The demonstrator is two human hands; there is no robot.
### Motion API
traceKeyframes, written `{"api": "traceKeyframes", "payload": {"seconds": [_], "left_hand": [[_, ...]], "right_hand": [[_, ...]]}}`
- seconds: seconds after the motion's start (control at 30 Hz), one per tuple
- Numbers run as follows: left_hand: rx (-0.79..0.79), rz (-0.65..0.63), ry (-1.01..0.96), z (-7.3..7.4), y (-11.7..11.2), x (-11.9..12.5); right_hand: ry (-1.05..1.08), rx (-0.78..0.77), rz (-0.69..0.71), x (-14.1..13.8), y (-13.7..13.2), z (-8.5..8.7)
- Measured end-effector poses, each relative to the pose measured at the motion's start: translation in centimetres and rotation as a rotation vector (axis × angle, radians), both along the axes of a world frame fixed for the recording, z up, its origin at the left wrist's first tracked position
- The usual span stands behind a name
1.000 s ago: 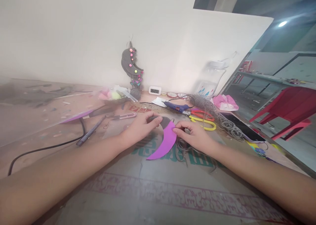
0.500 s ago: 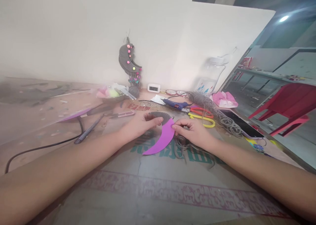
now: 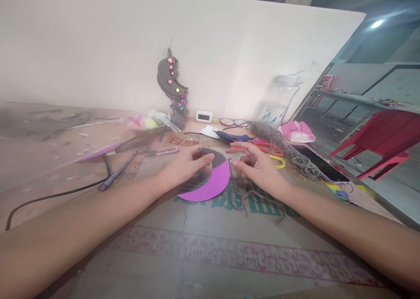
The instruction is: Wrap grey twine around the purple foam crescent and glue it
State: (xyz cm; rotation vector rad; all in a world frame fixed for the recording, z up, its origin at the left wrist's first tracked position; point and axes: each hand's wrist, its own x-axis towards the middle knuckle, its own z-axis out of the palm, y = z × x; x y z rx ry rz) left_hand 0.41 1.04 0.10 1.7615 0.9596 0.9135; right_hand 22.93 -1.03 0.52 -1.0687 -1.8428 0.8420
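My left hand point(image 3: 185, 167) pinches the upper end of a purple crescent cutout point(image 3: 213, 185) between thumb and fingers. Grey yarn point(image 3: 216, 156) is wound closely around that upper part, while the lower curve is bare purple. Just right of the crescent, my right hand point(image 3: 257, 165) is open, its fingers spread and apart from the cutout. A loose grey strand point(image 3: 232, 183) hangs from the crescent's right edge, close to the right thumb, and trails into a loose tangle of yarn point(image 3: 244, 194) below that hand. Whether the right thumb touches the strand, I cannot tell.
Behind my hands lie a blue glue gun point(image 3: 234, 136), red-handled scissors point(image 3: 267, 148), a yellow handle point(image 3: 278, 161) and a grey yarn skein point(image 3: 272, 132). A phone point(image 3: 323, 165) lies right, a utility knife point(image 3: 164, 151) left. A decorated grey moon point(image 3: 167, 80) hangs on the wall.
The right hand has let go of the crescent's edge and spread its fingers. The crescent has turned, its lower tip swinging left and slightly up. My left hand keeps its hold.
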Motion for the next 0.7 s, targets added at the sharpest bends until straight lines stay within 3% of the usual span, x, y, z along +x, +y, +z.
{"api": "traceKeyframes", "payload": {"seconds": [0.23, 0.53, 0.7], "left_hand": [[0.026, -0.065, -0.001, 0.08, -0.06, 0.08], [0.054, -0.067, 0.057, 0.17, -0.05, -0.05], [0.068, -0.065, 0.050, 0.24, -0.13, 0.01]], "right_hand": [[-0.056, 0.013, 0.019, -0.46, -0.12, -0.05], [-0.203, 0.174, -0.009, 0.09, 0.25, -0.02], [-0.205, 0.173, -0.003, 0.14, 0.34, -0.13]]}}
